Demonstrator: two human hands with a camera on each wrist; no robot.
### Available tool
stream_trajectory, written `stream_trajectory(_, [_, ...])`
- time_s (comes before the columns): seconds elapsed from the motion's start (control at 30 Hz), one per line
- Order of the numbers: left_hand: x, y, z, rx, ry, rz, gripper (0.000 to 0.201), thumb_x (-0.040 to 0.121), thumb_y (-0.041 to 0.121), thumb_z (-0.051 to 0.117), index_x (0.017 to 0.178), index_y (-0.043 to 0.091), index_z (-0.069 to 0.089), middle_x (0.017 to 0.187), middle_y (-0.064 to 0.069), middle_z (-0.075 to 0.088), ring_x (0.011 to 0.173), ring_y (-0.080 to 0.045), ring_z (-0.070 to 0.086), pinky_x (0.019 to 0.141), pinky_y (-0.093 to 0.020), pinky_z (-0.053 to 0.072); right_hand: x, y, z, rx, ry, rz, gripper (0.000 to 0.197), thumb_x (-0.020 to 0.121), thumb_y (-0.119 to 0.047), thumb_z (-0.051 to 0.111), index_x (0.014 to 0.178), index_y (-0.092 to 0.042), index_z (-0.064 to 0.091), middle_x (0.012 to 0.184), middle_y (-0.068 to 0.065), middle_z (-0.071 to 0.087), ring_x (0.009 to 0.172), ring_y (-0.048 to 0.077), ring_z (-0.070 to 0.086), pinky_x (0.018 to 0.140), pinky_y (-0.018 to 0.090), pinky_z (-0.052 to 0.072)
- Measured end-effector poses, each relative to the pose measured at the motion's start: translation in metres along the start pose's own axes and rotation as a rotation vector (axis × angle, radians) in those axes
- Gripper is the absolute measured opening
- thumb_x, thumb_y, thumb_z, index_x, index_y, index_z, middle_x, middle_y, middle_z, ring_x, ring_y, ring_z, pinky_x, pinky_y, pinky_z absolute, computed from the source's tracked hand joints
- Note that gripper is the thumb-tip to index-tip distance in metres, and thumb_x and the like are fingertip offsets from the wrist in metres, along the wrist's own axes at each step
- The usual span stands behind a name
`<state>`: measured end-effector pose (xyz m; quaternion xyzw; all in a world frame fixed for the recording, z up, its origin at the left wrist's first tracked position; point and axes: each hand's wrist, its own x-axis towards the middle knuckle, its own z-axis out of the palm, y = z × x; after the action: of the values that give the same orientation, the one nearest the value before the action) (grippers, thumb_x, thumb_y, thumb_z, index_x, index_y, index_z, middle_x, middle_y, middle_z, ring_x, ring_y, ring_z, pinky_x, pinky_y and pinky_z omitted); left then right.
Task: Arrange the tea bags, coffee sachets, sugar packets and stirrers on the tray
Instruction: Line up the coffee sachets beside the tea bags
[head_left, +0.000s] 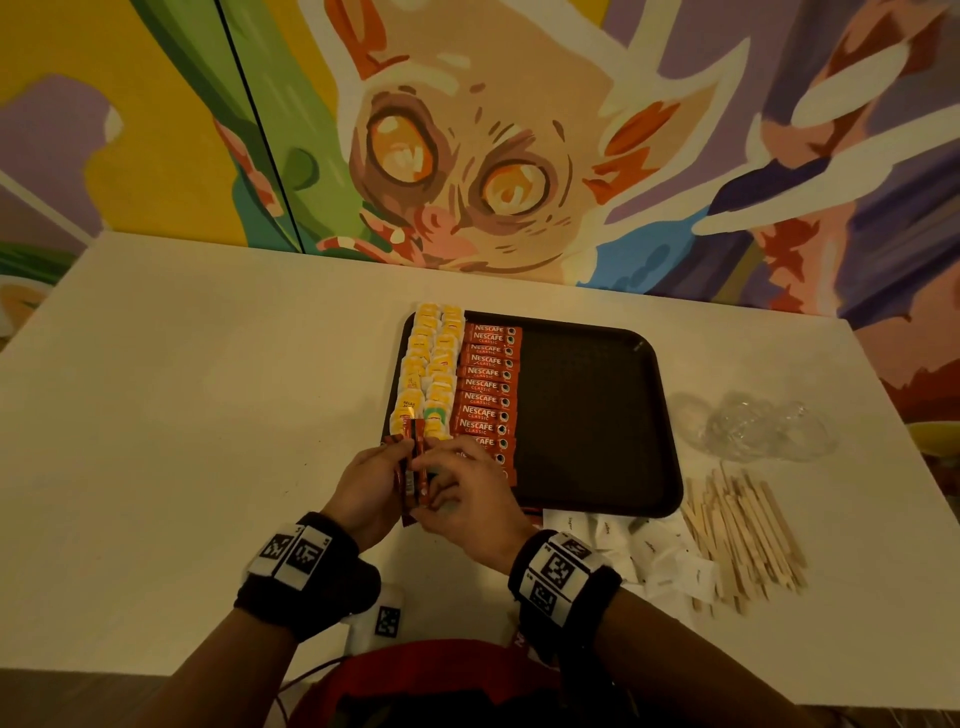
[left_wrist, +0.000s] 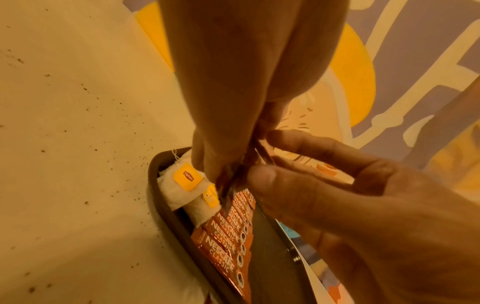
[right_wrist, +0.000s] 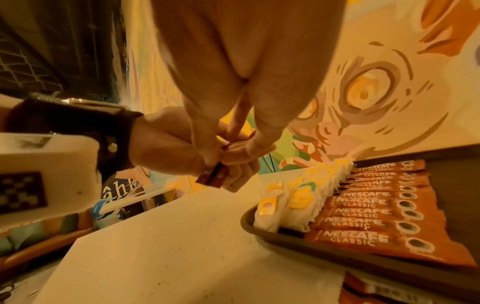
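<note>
A dark tray (head_left: 597, 415) lies on the white table. Along its left side run two columns of tea bags (head_left: 431, 364) with yellow tags, then a column of red coffee sachets (head_left: 485, 395). My left hand (head_left: 371, 486) and right hand (head_left: 457, 488) meet just in front of the tray's near left corner. Together they pinch a small bunch of red coffee sachets (head_left: 413, 473) held on edge. In the right wrist view the bunch (right_wrist: 213, 176) sticks out below the fingers. White sugar packets (head_left: 649, 551) and wooden stirrers (head_left: 743, 540) lie on the table right of my hands.
Crumpled clear plastic (head_left: 753, 426) lies right of the tray. More red sachets (right_wrist: 389, 292) lie on the table by the tray's near edge. A painted wall (head_left: 467, 130) stands behind the table. The tray's right half (head_left: 587, 395) is bare.
</note>
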<state>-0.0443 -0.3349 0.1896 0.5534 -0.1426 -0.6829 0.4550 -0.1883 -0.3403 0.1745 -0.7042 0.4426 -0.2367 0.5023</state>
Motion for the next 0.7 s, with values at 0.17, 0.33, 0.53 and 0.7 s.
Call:
stream_trajectory(0.17, [0.000, 0.000, -0.003, -0.002, 0.032, 0.006, 0.031, 0.101, 0.022, 0.043, 0.106, 0.004, 0.068, 0.102, -0.015, 0.071, 0.088, -0.025, 0.068, 0.071, -0.033, 0.055, 0.000, 0.005, -0.001, -0.074, 0.120, -0.065, 0.018, 0.090, -0.019, 0.069, 0.108, -0.019, 0.072, 0.115, -0.009, 0.056, 0.100, 0.001, 0.058, 0.087, 0.012, 0.051])
stream_trajectory(0.33, [0.004, -0.004, -0.007, 0.062, 0.117, 0.000, 0.028, 0.097, 0.027, 0.054, 0.112, 0.005, 0.063, 0.103, -0.014, 0.062, 0.075, -0.022, 0.051, 0.065, -0.032, 0.045, 0.003, 0.006, -0.011, 0.222, 0.311, 0.129, 0.009, 0.095, -0.020, 0.061, 0.096, -0.029, 0.062, 0.101, -0.004, 0.068, 0.085, 0.012, 0.069, 0.076, 0.028, 0.060])
stream_trajectory(0.53, [0.006, -0.005, -0.008, 0.090, 0.121, 0.104, 0.019, 0.095, 0.020, 0.058, 0.109, 0.010, 0.064, 0.092, -0.008, 0.062, 0.065, -0.014, 0.051, 0.055, -0.026, 0.046, 0.005, 0.019, -0.027, 0.339, 0.385, 0.269, 0.004, 0.097, -0.018, 0.058, 0.098, -0.016, 0.061, 0.096, 0.002, 0.068, 0.079, 0.009, 0.067, 0.078, 0.031, 0.060])
stream_trajectory(0.7, [0.009, -0.006, -0.010, 0.254, 0.148, 0.183, 0.016, 0.091, 0.016, 0.064, 0.095, 0.000, 0.065, 0.064, -0.007, 0.052, 0.052, -0.014, 0.043, 0.047, -0.025, 0.040, 0.001, 0.025, -0.035, 0.312, 0.380, 0.319, 0.005, 0.098, -0.019, 0.056, 0.094, -0.019, 0.059, 0.083, 0.004, 0.067, 0.068, 0.011, 0.065, 0.071, 0.024, 0.057])
